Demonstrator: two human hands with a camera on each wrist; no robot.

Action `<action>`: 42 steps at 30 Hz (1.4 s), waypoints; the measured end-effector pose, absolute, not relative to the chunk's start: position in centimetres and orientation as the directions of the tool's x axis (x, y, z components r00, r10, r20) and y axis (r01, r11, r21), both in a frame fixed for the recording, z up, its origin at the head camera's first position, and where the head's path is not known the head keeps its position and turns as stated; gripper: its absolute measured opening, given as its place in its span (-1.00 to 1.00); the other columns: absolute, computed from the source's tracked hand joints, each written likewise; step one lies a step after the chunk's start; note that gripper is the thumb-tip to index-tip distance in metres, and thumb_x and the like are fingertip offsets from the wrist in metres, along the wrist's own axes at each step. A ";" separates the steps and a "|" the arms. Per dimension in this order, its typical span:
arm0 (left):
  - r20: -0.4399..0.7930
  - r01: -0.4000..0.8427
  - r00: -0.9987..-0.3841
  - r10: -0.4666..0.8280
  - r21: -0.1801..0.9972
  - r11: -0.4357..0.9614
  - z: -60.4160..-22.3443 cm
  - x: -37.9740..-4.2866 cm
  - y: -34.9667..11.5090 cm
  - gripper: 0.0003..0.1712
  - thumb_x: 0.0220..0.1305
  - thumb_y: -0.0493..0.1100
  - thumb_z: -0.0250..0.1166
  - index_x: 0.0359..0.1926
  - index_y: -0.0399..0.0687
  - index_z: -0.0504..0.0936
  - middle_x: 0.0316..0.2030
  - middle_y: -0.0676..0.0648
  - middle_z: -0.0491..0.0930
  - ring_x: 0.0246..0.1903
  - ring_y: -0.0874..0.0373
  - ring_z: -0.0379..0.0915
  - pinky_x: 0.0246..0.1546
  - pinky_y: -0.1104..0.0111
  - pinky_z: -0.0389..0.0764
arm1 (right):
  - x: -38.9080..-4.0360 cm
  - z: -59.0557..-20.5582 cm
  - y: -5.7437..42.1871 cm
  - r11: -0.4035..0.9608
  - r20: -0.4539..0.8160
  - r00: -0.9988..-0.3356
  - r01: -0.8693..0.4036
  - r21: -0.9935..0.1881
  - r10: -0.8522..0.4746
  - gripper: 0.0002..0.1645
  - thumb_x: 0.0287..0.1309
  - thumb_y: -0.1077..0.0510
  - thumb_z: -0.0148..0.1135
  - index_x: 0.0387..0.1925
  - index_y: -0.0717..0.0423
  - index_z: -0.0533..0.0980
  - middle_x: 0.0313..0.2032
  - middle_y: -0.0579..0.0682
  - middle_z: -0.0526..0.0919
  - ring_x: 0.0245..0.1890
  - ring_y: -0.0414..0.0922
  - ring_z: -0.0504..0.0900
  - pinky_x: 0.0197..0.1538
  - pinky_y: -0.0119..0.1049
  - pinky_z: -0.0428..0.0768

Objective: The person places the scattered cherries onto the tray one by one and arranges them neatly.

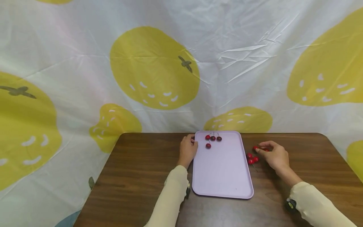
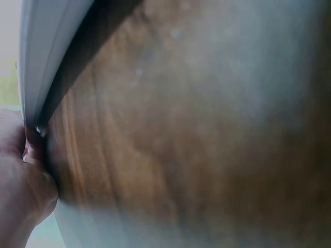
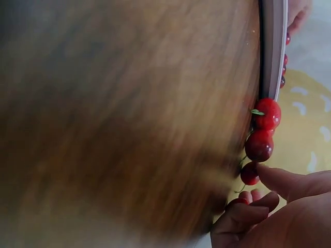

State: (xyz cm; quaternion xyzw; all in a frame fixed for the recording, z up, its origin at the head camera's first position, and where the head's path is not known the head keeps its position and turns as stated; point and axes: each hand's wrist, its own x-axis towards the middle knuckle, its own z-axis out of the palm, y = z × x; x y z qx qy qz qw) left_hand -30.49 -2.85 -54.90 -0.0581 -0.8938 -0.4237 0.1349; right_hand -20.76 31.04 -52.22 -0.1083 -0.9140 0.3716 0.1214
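Note:
My left hand (image 1: pixel 188 150) grips the left edge of a pale lilac tray (image 1: pixel 222 170), thumb at the rim; its fingers are partly hidden. Several dark red cherries (image 1: pixel 213 138) with stems lie on the tray near its far end. Right of the tray, my right hand (image 1: pixel 276 156) pinches a red cherry (image 1: pixel 255 148) with thumb and finger, low over the table. Another cherry (image 1: pixel 266 150) shows partly behind that hand. In the right wrist view the thumb touches a cherry (image 3: pixel 250 173), and other fingers curl below it.
A small cluster of red cherries (image 1: pixel 250 161) lies on the brown wooden table (image 1: pixel 136 176) between the tray's right edge and my right hand. Behind the table's far edge hangs a white cloth (image 1: pixel 221 78) printed with yellow fruit.

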 end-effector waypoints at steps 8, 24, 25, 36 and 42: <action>0.288 0.213 -0.958 -0.017 0.745 0.632 -54.9 -30.5 -2.7 -0.64 0.36 -0.32 0.35 0.15 -0.28 0.70 -0.27 -0.16 0.62 -0.27 0.03 0.56 -0.16 0.20 0.64 | -20.9 -52.0 30.7 0.724 0.057 -0.960 0.167 -0.670 0.275 -0.58 0.27 -0.12 0.46 0.01 0.04 0.70 -0.03 0.19 0.81 -0.02 0.19 0.68 -0.28 -0.19 0.41; 0.306 0.228 -0.952 -0.011 0.733 0.641 -55.2 -30.7 -2.8 -0.64 0.33 -0.30 0.36 0.13 -0.24 0.71 -0.28 -0.14 0.64 -0.27 0.04 0.58 -0.15 0.22 0.64 | -21.3 -52.0 30.2 0.737 0.004 -0.956 0.224 -0.638 0.293 -0.49 0.22 -0.26 0.43 0.02 -0.03 0.67 -0.01 0.14 0.82 -0.03 0.19 0.71 -0.35 -0.12 0.48; 0.306 0.229 -0.952 -0.010 0.732 0.641 -55.2 -30.7 -2.8 -0.65 0.33 -0.30 0.36 0.13 -0.24 0.71 -0.28 -0.13 0.63 -0.27 0.04 0.58 -0.16 0.22 0.64 | -21.3 -52.0 30.2 0.737 0.003 -0.956 0.225 -0.638 0.295 -0.50 0.23 -0.26 0.43 0.01 -0.03 0.67 -0.01 0.13 0.82 -0.03 0.18 0.71 -0.35 -0.12 0.48; 0.316 0.235 -0.949 -0.009 0.726 0.646 -55.3 -30.7 -2.9 -0.65 0.35 -0.29 0.36 0.14 -0.22 0.71 -0.26 -0.14 0.65 -0.26 0.05 0.59 -0.17 0.24 0.64 | -21.1 -50.8 28.5 0.724 0.077 -0.953 0.170 -0.669 0.294 -0.56 0.22 -0.19 0.47 -0.03 0.00 0.70 -0.07 0.12 0.82 -0.15 0.11 0.69 -0.36 -0.19 0.42; 0.313 0.235 -0.950 -0.009 0.730 0.642 -55.2 -30.6 -3.1 -0.64 0.35 -0.29 0.37 0.15 -0.22 0.70 -0.25 -0.14 0.66 -0.26 0.04 0.59 -0.16 0.24 0.64 | -21.2 -49.8 25.4 0.728 0.122 -0.967 0.082 -0.681 0.224 -0.66 0.22 -0.06 0.50 -0.07 0.01 0.71 -0.14 0.09 0.82 -0.35 -0.05 0.61 -0.40 -0.25 0.41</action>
